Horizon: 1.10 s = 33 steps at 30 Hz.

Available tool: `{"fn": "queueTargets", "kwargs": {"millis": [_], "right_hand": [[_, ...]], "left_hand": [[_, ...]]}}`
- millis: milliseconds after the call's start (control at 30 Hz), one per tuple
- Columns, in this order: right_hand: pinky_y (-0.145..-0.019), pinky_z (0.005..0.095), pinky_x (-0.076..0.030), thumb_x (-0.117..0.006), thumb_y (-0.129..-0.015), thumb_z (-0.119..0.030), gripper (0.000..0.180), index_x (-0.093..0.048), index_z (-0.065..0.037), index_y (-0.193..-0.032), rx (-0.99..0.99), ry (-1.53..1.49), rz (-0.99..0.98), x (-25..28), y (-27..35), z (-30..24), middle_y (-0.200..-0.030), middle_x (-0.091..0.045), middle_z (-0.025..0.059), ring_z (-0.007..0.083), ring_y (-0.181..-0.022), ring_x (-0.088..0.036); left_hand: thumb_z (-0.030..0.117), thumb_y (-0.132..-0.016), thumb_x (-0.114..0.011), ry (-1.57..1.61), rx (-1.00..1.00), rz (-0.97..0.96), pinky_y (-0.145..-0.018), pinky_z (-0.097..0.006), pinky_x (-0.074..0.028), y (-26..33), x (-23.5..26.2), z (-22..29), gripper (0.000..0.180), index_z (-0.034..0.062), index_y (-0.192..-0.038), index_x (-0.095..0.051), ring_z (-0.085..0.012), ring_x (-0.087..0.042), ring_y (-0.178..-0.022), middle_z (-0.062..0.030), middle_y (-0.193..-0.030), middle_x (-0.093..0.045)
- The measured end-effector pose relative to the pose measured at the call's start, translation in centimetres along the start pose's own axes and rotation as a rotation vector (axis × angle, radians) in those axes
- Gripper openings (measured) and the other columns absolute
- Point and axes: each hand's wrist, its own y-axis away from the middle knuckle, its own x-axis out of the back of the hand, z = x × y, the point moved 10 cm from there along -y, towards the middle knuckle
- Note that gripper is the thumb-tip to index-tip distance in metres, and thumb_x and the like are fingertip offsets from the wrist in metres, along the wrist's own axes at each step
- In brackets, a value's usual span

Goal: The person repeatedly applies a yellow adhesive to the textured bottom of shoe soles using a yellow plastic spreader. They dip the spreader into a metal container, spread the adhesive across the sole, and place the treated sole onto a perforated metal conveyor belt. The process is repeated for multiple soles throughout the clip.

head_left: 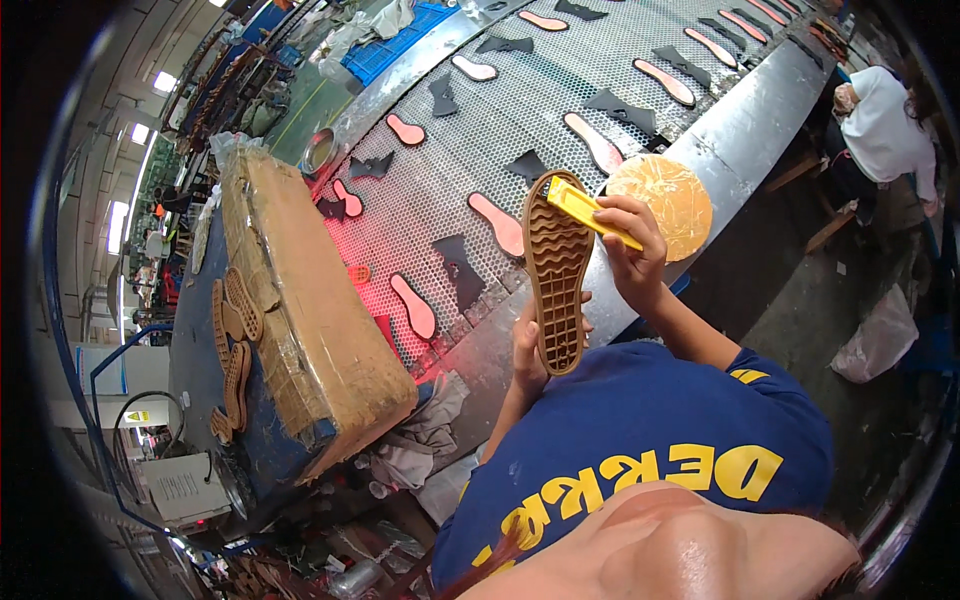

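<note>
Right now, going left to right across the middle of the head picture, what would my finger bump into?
Loose brown soles, cardboard box, pink insole, black cutout, held brown sole, right hand, whitish plastic bag.

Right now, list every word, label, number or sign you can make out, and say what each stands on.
Blue shirt: large yellow lettering across the front, clear enough to make out, but I don't copy out printed words.
White panel at lower left: rows of dark marks, too small to read.
Yellow sign at the left: too small to read.
I can make out no other text clearly.
</note>
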Motion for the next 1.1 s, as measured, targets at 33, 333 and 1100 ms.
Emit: {"fn": "queueTargets", "kwargs": {"millis": [33, 333, 1100], "right_hand": [[-0.084, 0.0354, -0.049, -0.062, -0.093, -0.02, 0.024, -0.063, 0.001, -0.104, 0.004, 0.0, 0.003, 0.1, 0.0, -0.1, -0.107, -0.062, 0.0183, 0.0283, -0.097, -0.061], [-0.086, 0.0385, -0.048, -0.059, -0.095, -0.027, 0.028, -0.062, 0.0, -0.1, 0.0, 0.022, -0.027, 0.5, 0.4, 0.6, -0.107, -0.063, 0.0194, 0.0309, -0.1, -0.062], [-0.086, 0.0363, -0.048, -0.06, -0.094, -0.023, 0.028, -0.061, 0.003, -0.103, -0.049, -0.294, -0.195, 0.5, -0.3, 0.0, -0.107, -0.063, 0.0159, 0.0267, -0.103, -0.059]], "left_hand": [[0.057, -0.088, -0.049, -0.037, -0.004, -0.013, -0.07, -0.029, -0.056, 0.0, 0.1, 0.0, 0.082, -0.0069, -0.138, -0.035, -0.0204, -0.065, -0.09, -0.0244, -0.125, -0.056], [0.062, -0.086, -0.049, -0.154, 0.018, 0.002, -0.072, -0.03, -0.055, -0.1, 1.2, -1.0, 0.087, -0.008, -0.137, -0.038, -0.0205, -0.065, -0.09, -0.0234, -0.124, -0.057], [0.067, -0.092, -0.031, 0.428, 0.048, -0.074, -0.067, -0.041, -0.057, -2.2, 0.6, -0.2, 0.086, -0.0018, -0.144, -0.025, -0.0333, -0.064, -0.088, -0.0334, -0.128, -0.048]]}}
